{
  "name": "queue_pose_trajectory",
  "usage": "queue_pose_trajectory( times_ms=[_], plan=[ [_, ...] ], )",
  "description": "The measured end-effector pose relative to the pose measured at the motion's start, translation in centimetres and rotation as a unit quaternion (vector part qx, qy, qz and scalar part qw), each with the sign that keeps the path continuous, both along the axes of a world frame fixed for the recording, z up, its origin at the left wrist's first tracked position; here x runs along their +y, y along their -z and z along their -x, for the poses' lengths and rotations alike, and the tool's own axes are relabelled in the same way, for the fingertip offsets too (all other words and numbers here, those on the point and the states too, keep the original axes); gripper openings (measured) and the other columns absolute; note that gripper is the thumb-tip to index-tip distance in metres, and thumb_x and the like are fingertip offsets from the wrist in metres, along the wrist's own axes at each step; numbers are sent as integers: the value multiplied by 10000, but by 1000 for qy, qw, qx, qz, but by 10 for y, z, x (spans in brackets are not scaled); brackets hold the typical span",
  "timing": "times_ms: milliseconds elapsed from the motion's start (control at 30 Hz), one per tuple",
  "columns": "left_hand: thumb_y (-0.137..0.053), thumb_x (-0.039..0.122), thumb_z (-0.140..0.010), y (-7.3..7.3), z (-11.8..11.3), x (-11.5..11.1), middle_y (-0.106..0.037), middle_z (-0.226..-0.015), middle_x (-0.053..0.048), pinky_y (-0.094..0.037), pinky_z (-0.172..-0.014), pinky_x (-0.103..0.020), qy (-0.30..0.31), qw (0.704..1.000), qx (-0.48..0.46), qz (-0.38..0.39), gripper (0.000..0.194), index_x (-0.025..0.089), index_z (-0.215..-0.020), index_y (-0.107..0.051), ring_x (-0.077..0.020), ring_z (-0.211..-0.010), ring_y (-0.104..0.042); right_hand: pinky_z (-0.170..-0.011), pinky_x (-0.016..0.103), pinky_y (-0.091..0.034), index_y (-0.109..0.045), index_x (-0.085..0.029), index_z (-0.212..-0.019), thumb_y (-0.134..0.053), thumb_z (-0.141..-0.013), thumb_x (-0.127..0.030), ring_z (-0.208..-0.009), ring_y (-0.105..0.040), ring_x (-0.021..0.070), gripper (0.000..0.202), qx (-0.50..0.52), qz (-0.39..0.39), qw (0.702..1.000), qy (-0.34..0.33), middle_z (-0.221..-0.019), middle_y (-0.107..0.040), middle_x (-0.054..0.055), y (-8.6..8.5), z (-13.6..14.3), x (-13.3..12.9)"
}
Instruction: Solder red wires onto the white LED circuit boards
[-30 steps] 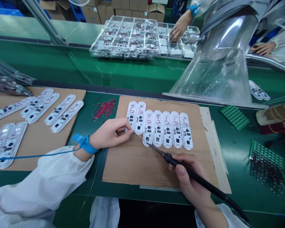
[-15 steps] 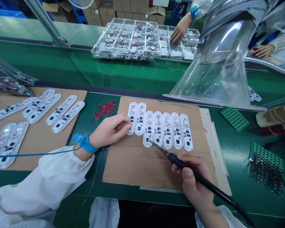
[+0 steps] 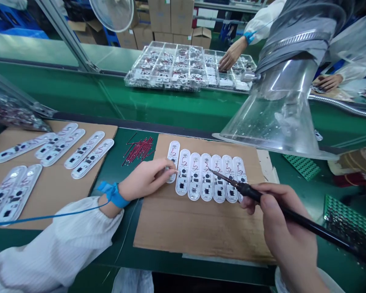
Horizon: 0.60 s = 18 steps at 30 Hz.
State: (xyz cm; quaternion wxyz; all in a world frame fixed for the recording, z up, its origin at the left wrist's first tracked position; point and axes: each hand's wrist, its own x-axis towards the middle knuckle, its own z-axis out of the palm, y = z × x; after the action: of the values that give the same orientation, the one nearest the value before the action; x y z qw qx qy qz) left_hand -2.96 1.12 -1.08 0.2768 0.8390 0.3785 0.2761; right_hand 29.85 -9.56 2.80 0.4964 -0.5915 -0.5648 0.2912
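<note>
My right hand (image 3: 280,219) is wrapped around the black handle of a soldering iron (image 3: 250,191). Its tip points left over the middle of a row of white oval circuit boards (image 3: 194,179); whether it touches cannot be told. My left hand (image 3: 151,177), with a blue wrist strap (image 3: 114,194), pinches a thin strand of solder wire (image 3: 126,236) that trails below it. Those fingertips are at the left end of the row, partly over the leftmost board (image 3: 173,151), which sits higher than the others. All these boards lie on a cardboard sheet (image 3: 171,228).
Red wires (image 3: 138,150) lie in a pile left of the cardboard. More white boards rest on another cardboard sheet (image 3: 57,183). A clear fume hood (image 3: 271,122) hangs at upper right, near green circuit panels (image 3: 301,166). Beyond, a co-worker's hand (image 3: 233,53) reaches into compartment trays (image 3: 167,67).
The second board from the left has slid towards me, into line with the others. The iron's tip has moved up and right, off the lower end of a board. The view has tilted upward.
</note>
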Motion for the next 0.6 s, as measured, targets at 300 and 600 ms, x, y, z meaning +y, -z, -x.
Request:
queue_pose_trajectory(
  times_ms=[300, 600],
  plan=[
    [-626, 252, -1041, 8, 2, 5, -408, -631, 102, -323, -540, -213, -124, 991, -19, -43, 127, 208, -922, -614, -88, -524, -394, -666, 240, -626, -732, -305, -1139, -698, -1108, -424, -724, -774, 145, 128, -77, -19, 995, -59, -864, -789, -12, 34, 33, 26],
    [-617, 252, -1040, 7, 1, 7, -446, -627, 93, -308, -534, -210, -127, 991, -8, -37, 155, 214, -890, -599, -91, -526, -396, -643, 286, -624, -725, -286, -1142, -683, -1106, -449, -736, -803, 188, 173, -121, 0, 990, -75, -868, -813, 11, 39, 36, 29]
  ],
)
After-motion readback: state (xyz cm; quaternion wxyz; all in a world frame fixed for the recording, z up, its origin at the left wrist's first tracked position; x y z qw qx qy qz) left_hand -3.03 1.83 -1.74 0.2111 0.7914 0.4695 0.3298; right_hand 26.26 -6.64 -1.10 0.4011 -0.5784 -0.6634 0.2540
